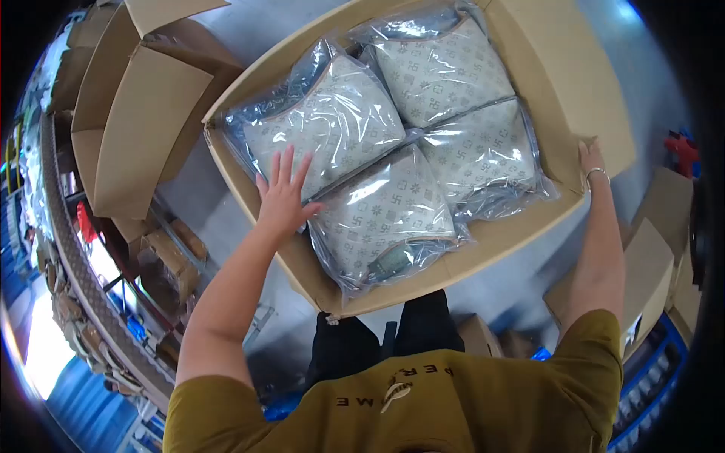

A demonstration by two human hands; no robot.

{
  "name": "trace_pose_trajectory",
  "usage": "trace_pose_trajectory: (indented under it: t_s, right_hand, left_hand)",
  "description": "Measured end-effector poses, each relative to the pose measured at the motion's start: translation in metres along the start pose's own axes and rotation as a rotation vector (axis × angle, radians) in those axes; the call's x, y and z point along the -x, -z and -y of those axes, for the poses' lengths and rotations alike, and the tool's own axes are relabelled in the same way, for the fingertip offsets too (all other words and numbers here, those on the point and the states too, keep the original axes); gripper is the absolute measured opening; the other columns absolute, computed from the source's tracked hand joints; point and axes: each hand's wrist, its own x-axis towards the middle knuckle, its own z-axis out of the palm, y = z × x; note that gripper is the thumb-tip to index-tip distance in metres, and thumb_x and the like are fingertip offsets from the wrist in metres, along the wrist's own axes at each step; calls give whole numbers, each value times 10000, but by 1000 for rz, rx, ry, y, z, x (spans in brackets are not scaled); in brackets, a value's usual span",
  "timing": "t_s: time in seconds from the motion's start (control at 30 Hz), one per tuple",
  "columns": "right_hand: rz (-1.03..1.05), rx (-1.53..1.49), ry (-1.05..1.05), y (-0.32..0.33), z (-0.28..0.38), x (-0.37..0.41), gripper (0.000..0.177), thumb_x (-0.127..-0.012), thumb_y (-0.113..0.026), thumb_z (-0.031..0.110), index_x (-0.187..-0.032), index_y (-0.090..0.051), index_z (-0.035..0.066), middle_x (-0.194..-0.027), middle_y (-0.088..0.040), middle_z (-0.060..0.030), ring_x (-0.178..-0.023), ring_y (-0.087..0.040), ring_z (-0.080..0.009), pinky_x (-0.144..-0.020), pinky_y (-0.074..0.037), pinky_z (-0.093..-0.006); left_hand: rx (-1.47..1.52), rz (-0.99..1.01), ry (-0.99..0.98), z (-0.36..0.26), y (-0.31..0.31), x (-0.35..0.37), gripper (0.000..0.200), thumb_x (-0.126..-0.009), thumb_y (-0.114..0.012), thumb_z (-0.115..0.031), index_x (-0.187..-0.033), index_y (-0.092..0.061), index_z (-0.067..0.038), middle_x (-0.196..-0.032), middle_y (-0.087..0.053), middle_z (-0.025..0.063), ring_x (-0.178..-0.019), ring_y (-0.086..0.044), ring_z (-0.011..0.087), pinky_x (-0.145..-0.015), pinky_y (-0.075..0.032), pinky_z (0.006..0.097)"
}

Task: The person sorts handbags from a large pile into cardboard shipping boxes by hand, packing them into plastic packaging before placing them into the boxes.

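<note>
A large open cardboard box (491,241) is in front of me, holding several patterned beige bags in clear plastic wrapping. My left hand (283,198) is spread out over the left side of the box, its fingers on or just above the upper-left wrapped bag (332,124). Beside it, toward me, lies the lower-left wrapped bag (389,211). Two more bags fill the right half: the upper-right wrapped bag (445,72) and the lower-right wrapped bag (483,151). At the right corner, my right hand (593,157) grips the box's edge near the raised flap (585,75); its fingers are partly hidden.
Another open cardboard box (143,128) stands at the upper left. A curved brown-edged counter or conveyor (83,264) runs down the left side. More cartons (649,257) and a blue rack (657,370) are at the right, beside my arm.
</note>
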Motion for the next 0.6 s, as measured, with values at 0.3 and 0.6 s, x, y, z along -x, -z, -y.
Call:
trace_pose_trajectory:
  t_s: [0.3,0.6]
  right_hand:
    - [-167,-307,415,44,79,93,384,-872,-459,216,-1176,-474,-18,-1085,-549,-239,-1047,-498,-367,-898,-392,-361]
    - [460,-495,759,-3,300,238,441,-842,-529,308,-1223,-465,94,-1187,-482,-217,-1086,-468,-357,-947,-349,-386]
  left_hand:
    - [511,-123,37,42,-34,-52,573,-727,-642,-116,-1261,-446,-185,-1355,-338,126,-1261,-307,295,-994,-305,439]
    - [960,-530,396,136,26,-58,243,-903,-452,-83,-1107,-568,-21,-1075,-589,53,-986,-526,108,-878,-388,225]
